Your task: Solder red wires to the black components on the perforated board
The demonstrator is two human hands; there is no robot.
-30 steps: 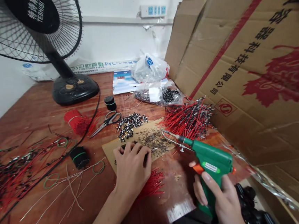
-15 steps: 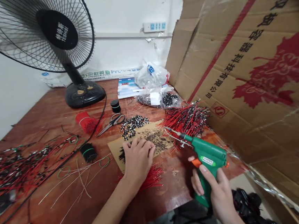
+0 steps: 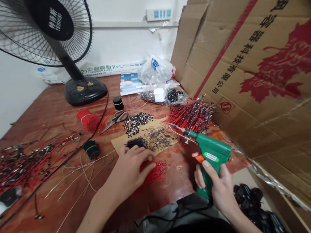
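1 head-worn camera looks forward and down, close over the wooden bench [image 3: 168, 202], toward the left hand [image 3: 129, 173] and right hand [image 3: 214, 185]

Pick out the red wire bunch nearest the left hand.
The short loose red wires beside the left hand; the tied red bundle and the big black-tipped red pile lie farther off.

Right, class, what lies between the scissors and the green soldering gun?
In the head view, a heap of small metal-and-black connectors and a cardboard sheet dusted with dark specks lie between the scissors and the soldering gun.
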